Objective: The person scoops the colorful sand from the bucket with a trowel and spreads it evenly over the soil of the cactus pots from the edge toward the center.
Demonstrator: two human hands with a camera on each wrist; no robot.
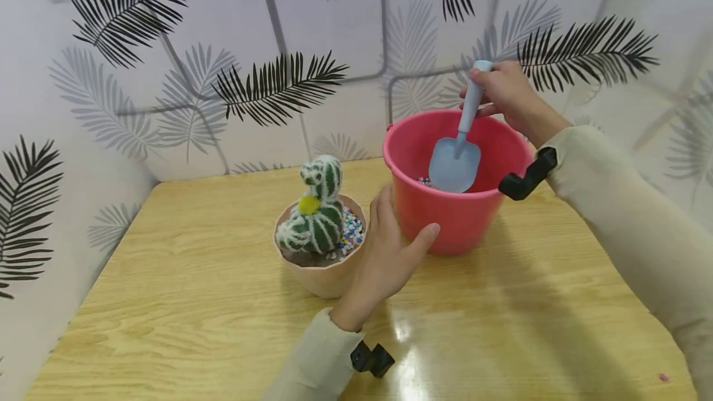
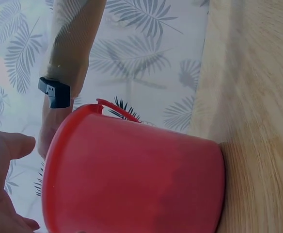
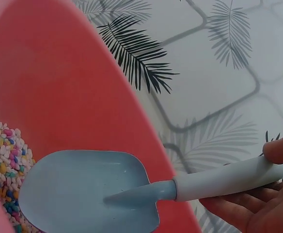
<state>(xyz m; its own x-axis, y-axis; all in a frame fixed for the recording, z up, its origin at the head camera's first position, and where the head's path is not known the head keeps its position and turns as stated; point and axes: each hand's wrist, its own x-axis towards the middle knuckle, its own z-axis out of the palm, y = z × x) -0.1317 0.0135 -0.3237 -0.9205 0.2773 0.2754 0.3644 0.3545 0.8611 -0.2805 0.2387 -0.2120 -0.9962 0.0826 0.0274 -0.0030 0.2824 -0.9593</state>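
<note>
My right hand grips the pale handle of a light blue hand trowel. The trowel's blade points down inside a pink-red bucket and looks bare in the right wrist view. Below it in the bucket lie small multicoloured pebbles. Between the bucket and a peach-coloured plant pot is my left hand, fingers extended along the pot's right side and thumb out towards the bucket. A green-and-white fuzzy cactus with a yellow flower stands in the pot, coloured pebbles on its right side.
Both pot and bucket stand on a light wooden table, close to a wall with a leaf pattern. The bucket's handle hangs at its side. A small pink bit lies near the table's right front corner.
</note>
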